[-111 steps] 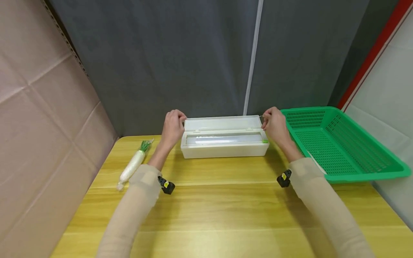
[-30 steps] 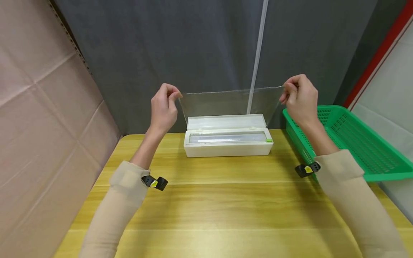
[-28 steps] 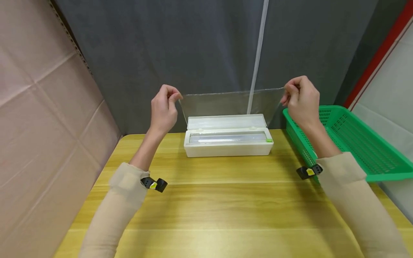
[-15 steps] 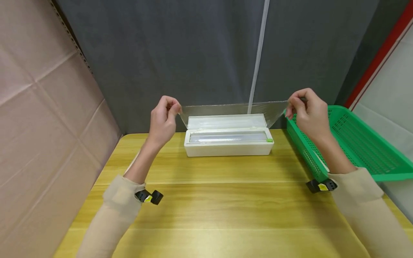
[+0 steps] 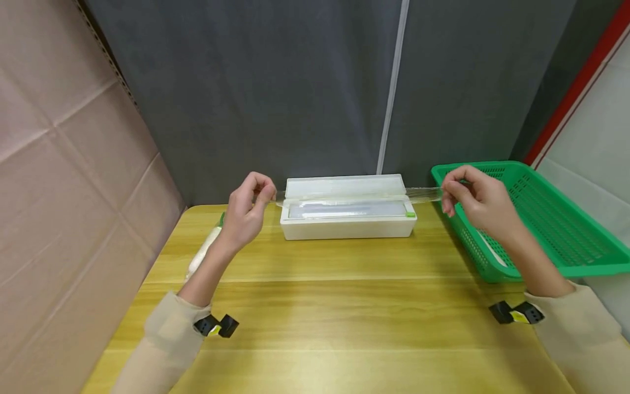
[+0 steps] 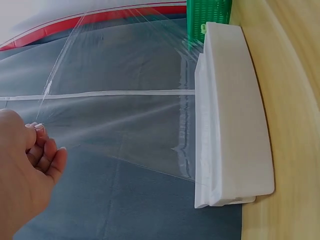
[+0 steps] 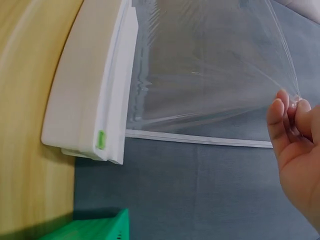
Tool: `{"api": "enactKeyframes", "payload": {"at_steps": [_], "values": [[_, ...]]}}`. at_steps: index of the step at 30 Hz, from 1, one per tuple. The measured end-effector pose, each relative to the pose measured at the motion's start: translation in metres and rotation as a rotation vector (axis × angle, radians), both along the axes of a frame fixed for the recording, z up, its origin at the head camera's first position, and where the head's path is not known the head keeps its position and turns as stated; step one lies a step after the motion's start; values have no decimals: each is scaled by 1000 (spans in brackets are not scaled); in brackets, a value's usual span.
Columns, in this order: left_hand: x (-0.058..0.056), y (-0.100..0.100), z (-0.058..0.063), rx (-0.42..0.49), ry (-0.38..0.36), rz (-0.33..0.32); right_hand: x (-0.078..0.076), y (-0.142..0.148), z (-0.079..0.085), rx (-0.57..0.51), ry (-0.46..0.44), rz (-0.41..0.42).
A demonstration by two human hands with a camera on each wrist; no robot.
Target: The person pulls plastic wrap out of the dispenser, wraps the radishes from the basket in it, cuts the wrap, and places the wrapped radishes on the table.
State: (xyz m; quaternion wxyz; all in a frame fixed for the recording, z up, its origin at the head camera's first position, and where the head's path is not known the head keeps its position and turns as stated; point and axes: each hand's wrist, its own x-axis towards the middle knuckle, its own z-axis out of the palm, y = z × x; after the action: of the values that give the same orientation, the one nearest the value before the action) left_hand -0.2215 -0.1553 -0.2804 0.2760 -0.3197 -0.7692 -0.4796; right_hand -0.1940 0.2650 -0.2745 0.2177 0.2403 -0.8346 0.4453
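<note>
A white plastic-wrap dispenser box (image 5: 346, 230) stands on the table with its lid tipped back and a green tab at its front right corner. From it stretches a clear sheet of plastic wrap (image 7: 215, 65), drawn taut between both hands. The left hand (image 5: 248, 210) pinches the sheet's left corner between thumb and finger, left of the box. To the right, the right hand (image 5: 479, 200) pinches the other corner, beside the green basket. In the left wrist view, the sheet spreads from the box (image 6: 237, 115) to the fingertips.
A white radish (image 5: 204, 251) with green leaf stalks lies at the left, partly behind the left forearm. A green plastic basket (image 5: 581, 271) stands at the right, close to the right forearm. A dark curtain (image 5: 246, 98) hangs behind the wooden table (image 5: 315, 317).
Both hands first drew the wrap up from the box and apart. Over the last second they have lowered it towards the person, and the radish shows again.
</note>
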Motion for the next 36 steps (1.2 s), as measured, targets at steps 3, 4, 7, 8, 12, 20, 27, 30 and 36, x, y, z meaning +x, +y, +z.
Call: {"api": "enactKeyframes", "payload": {"at_steps": [3, 4, 7, 8, 12, 20, 27, 30, 36], "values": [[4, -3, -5, -7, -20, -30, 4, 1, -4, -12, -72, 76], [6, -4, -7, -8, -27, -41, 5, 2, -6, -14, -93, 103], [10, -7, -13, -19, -51, -75, 7, 5, -11, -17, -145, 189], [11, -7, -15, -26, -57, -84, 8, 5, -13, -16, -161, 216], [16, -12, -24, -63, -67, -112, 11, 7, -21, -14, -214, 307], [27, -18, -44, -132, -138, -140, 17, 4, -42, -10, -275, 450], [34, -19, -67, -217, -224, -163, 24, -4, -61, 41, -372, 464], [38, -18, -77, -235, -260, -193, 25, -7, -69, 48, -406, 490], [43, -20, -95, -264, -344, -235, 26, -11, -87, 39, -442, 580]]}}
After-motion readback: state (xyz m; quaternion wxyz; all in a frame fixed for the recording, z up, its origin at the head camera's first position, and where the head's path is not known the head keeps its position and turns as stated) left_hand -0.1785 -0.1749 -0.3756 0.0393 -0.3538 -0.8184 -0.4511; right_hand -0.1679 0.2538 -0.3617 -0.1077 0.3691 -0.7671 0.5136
